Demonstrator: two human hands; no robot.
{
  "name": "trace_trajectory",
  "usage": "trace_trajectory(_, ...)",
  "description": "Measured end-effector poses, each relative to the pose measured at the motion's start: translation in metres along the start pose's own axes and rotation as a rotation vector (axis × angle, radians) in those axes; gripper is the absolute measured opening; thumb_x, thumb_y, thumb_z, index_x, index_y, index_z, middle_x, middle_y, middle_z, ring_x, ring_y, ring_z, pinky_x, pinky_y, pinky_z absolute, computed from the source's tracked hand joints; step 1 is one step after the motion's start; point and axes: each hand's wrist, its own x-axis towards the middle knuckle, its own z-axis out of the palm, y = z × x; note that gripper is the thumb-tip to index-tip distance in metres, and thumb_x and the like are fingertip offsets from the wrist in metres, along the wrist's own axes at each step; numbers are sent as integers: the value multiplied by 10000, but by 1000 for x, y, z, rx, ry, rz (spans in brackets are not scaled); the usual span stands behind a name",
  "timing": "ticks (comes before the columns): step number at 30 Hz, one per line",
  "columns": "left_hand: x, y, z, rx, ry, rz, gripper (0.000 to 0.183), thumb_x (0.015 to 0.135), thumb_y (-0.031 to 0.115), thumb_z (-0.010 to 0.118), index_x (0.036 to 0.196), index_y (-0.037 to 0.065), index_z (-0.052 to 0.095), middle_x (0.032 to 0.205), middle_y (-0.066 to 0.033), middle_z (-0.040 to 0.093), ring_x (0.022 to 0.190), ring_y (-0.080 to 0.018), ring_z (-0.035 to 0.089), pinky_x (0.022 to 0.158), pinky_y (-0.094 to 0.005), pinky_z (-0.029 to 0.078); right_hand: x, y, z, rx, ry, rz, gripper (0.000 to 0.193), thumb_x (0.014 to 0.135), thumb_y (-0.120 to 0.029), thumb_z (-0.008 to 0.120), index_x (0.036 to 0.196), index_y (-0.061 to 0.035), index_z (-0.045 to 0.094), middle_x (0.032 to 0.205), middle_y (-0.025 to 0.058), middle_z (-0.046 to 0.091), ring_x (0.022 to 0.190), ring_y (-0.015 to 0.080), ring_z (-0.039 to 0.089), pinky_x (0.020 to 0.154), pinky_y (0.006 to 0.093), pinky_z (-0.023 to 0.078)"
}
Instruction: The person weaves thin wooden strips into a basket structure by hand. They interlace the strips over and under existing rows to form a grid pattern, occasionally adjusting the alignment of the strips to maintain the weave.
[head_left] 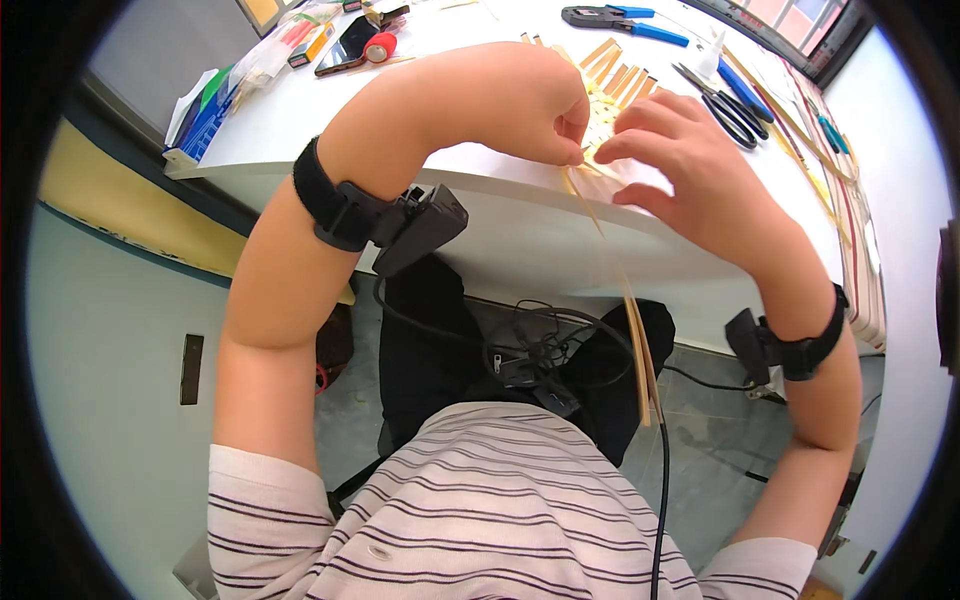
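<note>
Head view: we've got our left hand (540, 105) pinching thin pale bamboo strips (625, 300) at the white table (500, 215) edge, long ends trailing toward our lap; right hand (690, 165) fingers spread just beside.

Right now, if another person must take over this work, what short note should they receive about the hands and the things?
Left hand: fingertips pinched on a thin bamboo strip at the table edge.
Right hand: fingers spread, pressing on the woven strips beside the left fingertips.
Things: the long strip hangs off the table toward the lap. Black scissors, blue-handled pliers and more loose strips lie farther back and to the right.
Done: several strips already lie interlaced side by side.
Left: the long strip is not yet fully worked in; loose strips appear unused.
</note>
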Motion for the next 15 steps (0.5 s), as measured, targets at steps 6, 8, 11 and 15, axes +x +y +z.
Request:
trace_trajectory(6,-5,7,-1,-4,-2,-47,280,879,259,670,938,10,783,849,-160,755,741,-308,702,722,-390,552,-3,-2,10,117,5,47,357,795,-88,801,1135,-90,694,1091,72,667,1115,299,588,1013,423,443)
trace_trajectory(8,-7,3,4,-11,27,-27,276,874,251,669,937,7,782,845,-163,753,731,-310,700,717,-389,552,-6,-6,10,118,18,59,371,800,-93,801,1154,-92,689,1107,77,667,1129,300,587,1018,421,443)
trace_trajectory(11,-6,6,1,-4,-7,-67,271,870,237,663,937,2,781,848,-168,752,733,-316,698,719,-391,552,-8,-6,16,140,25,81,379,801,-105,803,1162,-96,689,1117,84,671,1137,299,589,1014,416,447)
trace_trajectory(15,-4,2,6,-13,33,-30,269,866,234,663,936,2,781,847,-175,748,736,-324,694,722,-395,551,-4,6,29,123,91,87,339,787,-120,827,1101,-95,703,1092,65,684,1113,297,593,1001,413,458)
